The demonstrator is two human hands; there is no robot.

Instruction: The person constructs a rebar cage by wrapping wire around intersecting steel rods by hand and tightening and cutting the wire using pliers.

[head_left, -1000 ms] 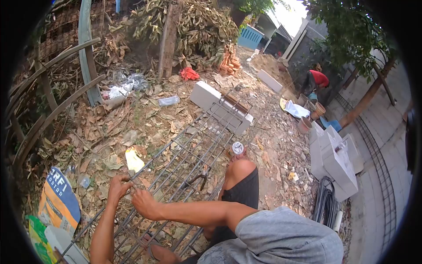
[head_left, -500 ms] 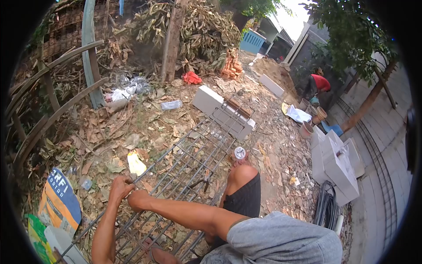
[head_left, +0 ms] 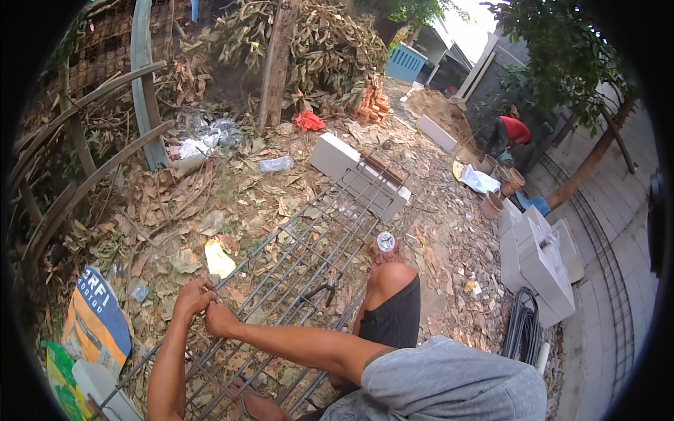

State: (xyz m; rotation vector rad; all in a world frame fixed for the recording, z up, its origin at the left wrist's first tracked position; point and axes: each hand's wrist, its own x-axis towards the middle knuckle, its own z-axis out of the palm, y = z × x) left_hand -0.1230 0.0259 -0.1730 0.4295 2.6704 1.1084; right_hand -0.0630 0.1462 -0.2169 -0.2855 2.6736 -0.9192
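Note:
A long rebar cage [head_left: 295,242] of thin steel bars and stirrups slants across the ground before me. At its left edge, my left hand [head_left: 191,300] is closed, with its fingertips at the outer bar. Right beside it, my right hand [head_left: 220,321] is curled into a fist against the same side of the cage. Whatever the fingers pinch is hidden or too small to name. A pair of pincers [head_left: 328,286] rests on the bars, to the right of my hands. Under the cage's far end stands a pale block [head_left: 335,156].
A pale block [head_left: 105,389] lies under the near end, by a mortar bag [head_left: 97,319]. Stacked blocks [head_left: 537,263] and a black coil [head_left: 521,319] are at right. Farther back, a person in red [head_left: 514,130] bends near several buckets [head_left: 493,204]. A wooden post [head_left: 277,67] stands behind.
Both hands stay at the same spot on the cage, with only a slight shift of the right fist. The view has moved a little.

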